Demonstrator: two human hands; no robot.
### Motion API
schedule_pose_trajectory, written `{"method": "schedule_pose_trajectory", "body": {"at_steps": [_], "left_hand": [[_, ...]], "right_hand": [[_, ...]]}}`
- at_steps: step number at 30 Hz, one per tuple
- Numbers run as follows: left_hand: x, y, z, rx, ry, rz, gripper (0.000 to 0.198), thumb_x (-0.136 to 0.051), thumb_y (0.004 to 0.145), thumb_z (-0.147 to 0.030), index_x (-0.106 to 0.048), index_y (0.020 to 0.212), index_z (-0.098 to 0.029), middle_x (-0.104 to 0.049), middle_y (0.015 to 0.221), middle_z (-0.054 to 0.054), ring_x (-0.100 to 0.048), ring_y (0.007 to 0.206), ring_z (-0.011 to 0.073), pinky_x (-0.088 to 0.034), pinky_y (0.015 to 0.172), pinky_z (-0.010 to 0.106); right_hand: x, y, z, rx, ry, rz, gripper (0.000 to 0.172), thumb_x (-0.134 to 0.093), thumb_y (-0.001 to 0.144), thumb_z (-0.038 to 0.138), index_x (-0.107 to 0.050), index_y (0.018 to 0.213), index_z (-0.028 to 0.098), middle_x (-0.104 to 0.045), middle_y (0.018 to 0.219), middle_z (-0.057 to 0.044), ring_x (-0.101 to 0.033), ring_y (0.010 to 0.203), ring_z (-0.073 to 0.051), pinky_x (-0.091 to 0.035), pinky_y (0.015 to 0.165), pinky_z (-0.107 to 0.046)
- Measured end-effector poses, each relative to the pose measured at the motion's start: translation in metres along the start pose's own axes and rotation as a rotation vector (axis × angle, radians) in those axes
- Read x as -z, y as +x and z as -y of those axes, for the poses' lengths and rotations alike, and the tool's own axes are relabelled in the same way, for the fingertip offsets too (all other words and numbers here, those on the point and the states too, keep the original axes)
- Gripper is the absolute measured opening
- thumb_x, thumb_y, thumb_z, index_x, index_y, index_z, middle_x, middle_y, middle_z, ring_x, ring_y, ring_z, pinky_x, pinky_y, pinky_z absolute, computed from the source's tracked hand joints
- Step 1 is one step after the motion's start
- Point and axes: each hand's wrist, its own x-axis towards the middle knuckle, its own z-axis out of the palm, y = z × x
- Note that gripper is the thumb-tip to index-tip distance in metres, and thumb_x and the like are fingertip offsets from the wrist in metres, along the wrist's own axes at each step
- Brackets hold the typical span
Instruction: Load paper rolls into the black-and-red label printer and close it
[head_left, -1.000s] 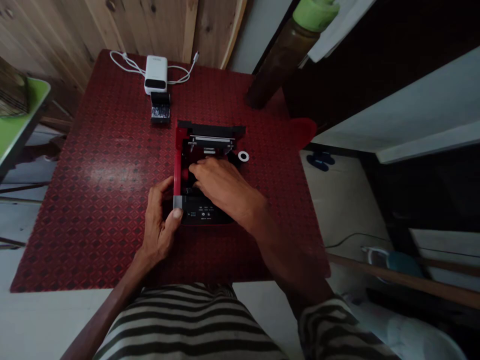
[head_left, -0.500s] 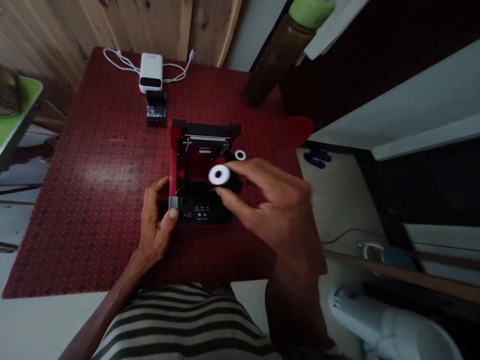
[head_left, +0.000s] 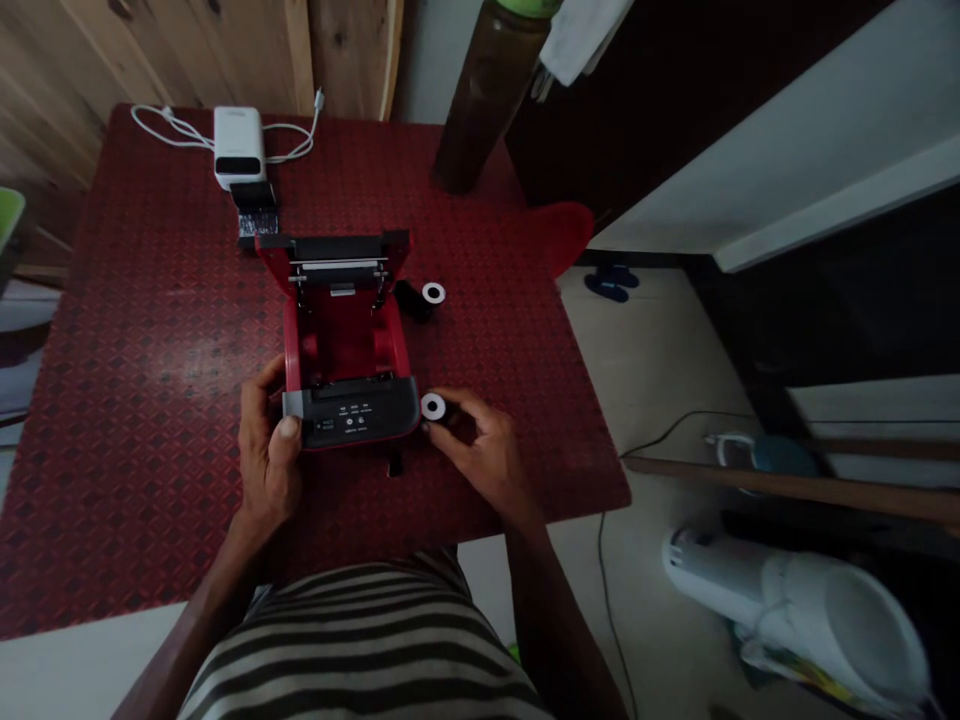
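An open red and black receipt printer (head_left: 346,335) stands at the middle of the table, its lid folded back and its red compartment showing no roll. My left hand (head_left: 268,450) grips the printer's front left corner. My right hand (head_left: 476,450) is just right of the printer's front edge, pinching a small black roll with a white core (head_left: 433,406) between its fingers. A second black roll with a white core (head_left: 418,298) lies on the table to the right of the printer's back.
The red patterned tabletop (head_left: 150,350) runs around the printer. Near its far edge lie a white power bank (head_left: 237,148) with a white cable and a small black box (head_left: 258,215). A brown bottle (head_left: 487,105) stands at the far edge. Floor lies beyond the right edge.
My right hand has drawn the roll out from over the printer, down to the right of its front edge. The compartment now shows fully, and the whole view has shifted.
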Motion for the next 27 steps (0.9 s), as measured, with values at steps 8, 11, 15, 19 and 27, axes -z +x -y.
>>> {"method": "schedule_pose_trajectory", "body": {"at_steps": [8, 11, 15, 19, 27], "left_hand": [[0.002, -0.001, 0.002, 0.009, 0.005, 0.015, 0.071, -0.056, 0.114, -0.08, -0.07, 0.158, -0.025, -0.077, 0.145, 0.013, -0.074, 0.127, 0.0346, -0.062, 0.107, 0.05], [0.002, -0.001, 0.001, 0.006, -0.008, 0.014, 0.07, -0.057, 0.115, -0.078, -0.07, 0.158, -0.024, -0.076, 0.143, 0.013, -0.075, 0.123, 0.0336, -0.063, 0.104, 0.049], [0.001, 0.001, -0.002, 0.015, -0.017, 0.013, 0.072, -0.058, 0.115, -0.08, -0.07, 0.157, -0.024, -0.076, 0.139, 0.012, -0.075, 0.119, 0.0323, -0.064, 0.1, 0.046], [0.001, 0.002, -0.002, -0.001, -0.021, 0.012, 0.071, -0.059, 0.115, -0.08, -0.071, 0.157, -0.025, -0.076, 0.139, 0.012, -0.074, 0.119, 0.0322, -0.063, 0.101, 0.046], [0.003, 0.001, 0.0, -0.022, -0.027, 0.031, 0.068, -0.058, 0.117, -0.074, -0.07, 0.159, -0.022, -0.077, 0.135, 0.013, -0.074, 0.111, 0.0297, -0.064, 0.092, 0.043]], "right_hand": [[0.019, -0.003, -0.002, 0.034, -0.021, 0.14, 0.054, -0.078, 0.095, 0.019, -0.084, 0.148, 0.03, -0.092, 0.141, -0.009, -0.091, 0.115, -0.027, -0.074, 0.109, -0.051], [0.046, -0.001, -0.003, 0.033, -0.048, 0.209, 0.062, -0.069, 0.098, 0.015, -0.079, 0.158, 0.03, -0.091, 0.146, -0.009, -0.092, 0.115, -0.026, -0.076, 0.108, -0.052], [0.067, 0.034, -0.006, 0.049, -0.152, 0.079, 0.041, -0.069, 0.103, 0.02, -0.088, 0.137, 0.029, -0.094, 0.128, -0.007, -0.091, 0.114, -0.028, -0.074, 0.107, -0.052], [0.036, 0.097, -0.02, 0.032, -0.085, -0.056, 0.042, -0.086, 0.096, 0.03, -0.083, 0.138, 0.027, -0.089, 0.138, -0.01, -0.086, 0.112, -0.028, -0.072, 0.099, -0.049], [-0.025, 0.151, -0.039, 0.07, -0.091, -0.171, 0.028, -0.089, 0.095, 0.036, -0.072, 0.115, 0.026, -0.082, 0.121, -0.007, -0.076, 0.115, -0.027, -0.063, 0.104, -0.046]]}}
